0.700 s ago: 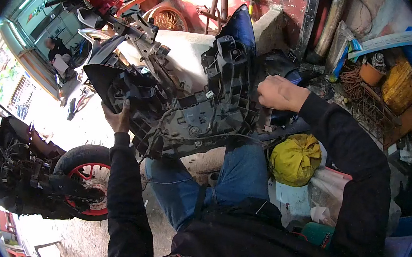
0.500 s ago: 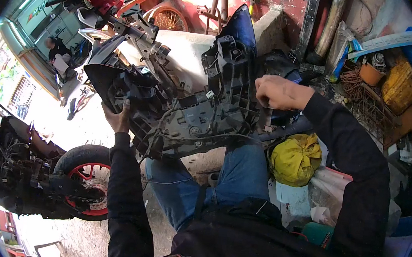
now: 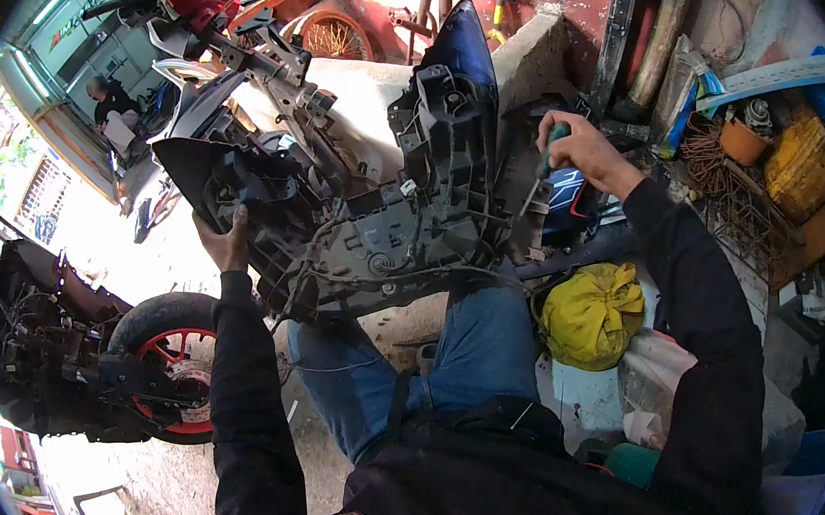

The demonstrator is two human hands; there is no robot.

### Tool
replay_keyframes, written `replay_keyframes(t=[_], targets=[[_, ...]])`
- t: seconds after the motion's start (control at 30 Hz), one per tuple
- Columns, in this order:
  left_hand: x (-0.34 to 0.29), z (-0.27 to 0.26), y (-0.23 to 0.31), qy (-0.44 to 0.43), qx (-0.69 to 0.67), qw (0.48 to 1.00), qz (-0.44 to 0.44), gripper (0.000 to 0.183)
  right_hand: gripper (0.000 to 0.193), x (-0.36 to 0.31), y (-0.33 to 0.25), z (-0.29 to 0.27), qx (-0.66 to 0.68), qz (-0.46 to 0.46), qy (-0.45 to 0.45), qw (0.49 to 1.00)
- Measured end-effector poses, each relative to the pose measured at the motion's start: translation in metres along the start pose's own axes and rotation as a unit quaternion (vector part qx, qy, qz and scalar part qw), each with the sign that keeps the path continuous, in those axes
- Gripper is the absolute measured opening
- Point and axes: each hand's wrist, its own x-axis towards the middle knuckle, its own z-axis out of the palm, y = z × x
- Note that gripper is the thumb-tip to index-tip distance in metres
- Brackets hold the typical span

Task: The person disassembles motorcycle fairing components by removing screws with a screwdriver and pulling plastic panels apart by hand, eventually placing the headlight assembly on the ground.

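A large black plastic motorcycle fairing (image 3: 374,243) with two raised wings rests across my knees, its inner side full of ribs, brackets and a loose cable facing up. On its left edge my left hand (image 3: 225,240) is closed, thumb on top and fingers hidden beneath. To the right of the fairing, my right hand (image 3: 589,155) grips a screwdriver (image 3: 554,144) by its green handle. The thin shaft points down, its tip apart from the fairing. Behind that tip lies a dark panel with blue and red graphics (image 3: 569,199).
A yellow knotted bag (image 3: 592,317) sits by my right knee. At left stands a motorcycle with a red-rimmed rear wheel (image 3: 176,358); another partly stripped motorcycle (image 3: 291,74) is ahead. Scrap metal and an orange pot (image 3: 744,147) crowd the right. A person (image 3: 112,105) sits far left.
My right hand has lifted a little up and to the right, and the screwdriver now shows in it. The fairing has shifted slightly left with my left hand still on it.
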Motion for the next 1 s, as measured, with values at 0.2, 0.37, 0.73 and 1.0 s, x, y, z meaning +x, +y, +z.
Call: replay_keyframes(t=[0.2, 0.37, 0.73, 1.0], targets=[[-0.004, -0.002, 0.011, 0.006, 0.005, 1.000, -0.006, 0.085, 0.019, -0.012, 0.075, 0.047, 0.225, 0.182, -0.013, 0.957], [-0.004, 0.001, 0.009, 0.005, 0.010, 1.000, -0.008, 0.084, 0.011, -0.028, 0.113, 0.073, 0.197, 0.169, 0.001, 0.966], [-0.001, 0.004, 0.000, -0.003, -0.022, 1.000, -0.005, 0.083, 0.009, -0.027, 0.093, 0.076, 0.345, 0.333, -0.017, 0.877], [-0.003, 0.005, 0.008, -0.011, -0.050, 0.999, -0.016, 0.076, 0.020, -0.028, 0.075, 0.084, 0.298, 0.303, 0.022, 0.905]])
